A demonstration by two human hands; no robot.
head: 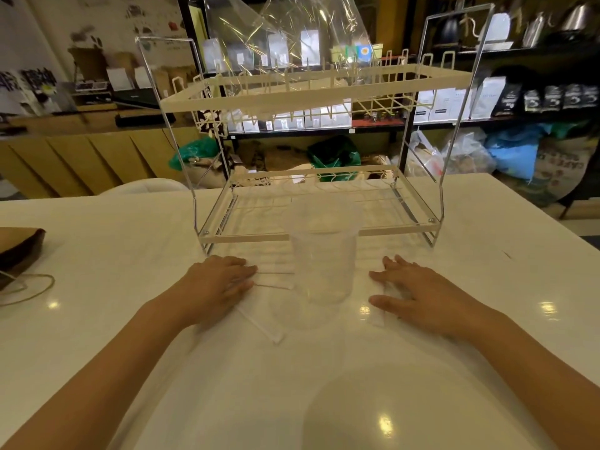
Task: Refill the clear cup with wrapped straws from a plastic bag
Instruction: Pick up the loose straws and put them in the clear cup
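A clear cup (pixel 323 264) stands upright on the white table (pixel 324 384), in front of a two-tier wire rack, and looks empty. Wrapped straws (pixel 276 277) lie flat on the table left of the cup, one wrapped straw (pixel 259 326) angling toward me. My left hand (pixel 220 287) rests palm down on those straws, fingers spread. My right hand (pixel 418 293) lies flat right of the cup, over another pale wrapped straw (pixel 378 315). A clear plastic bag (pixel 285 37) sits crumpled on the rack's top shelf.
The white wire rack (pixel 318 235) stands just behind the cup, its lower shelf bare. A brown paper bag (pixel 19 251) with a string handle lies at the table's left edge. Shelves of packaged goods and sacks fill the background.
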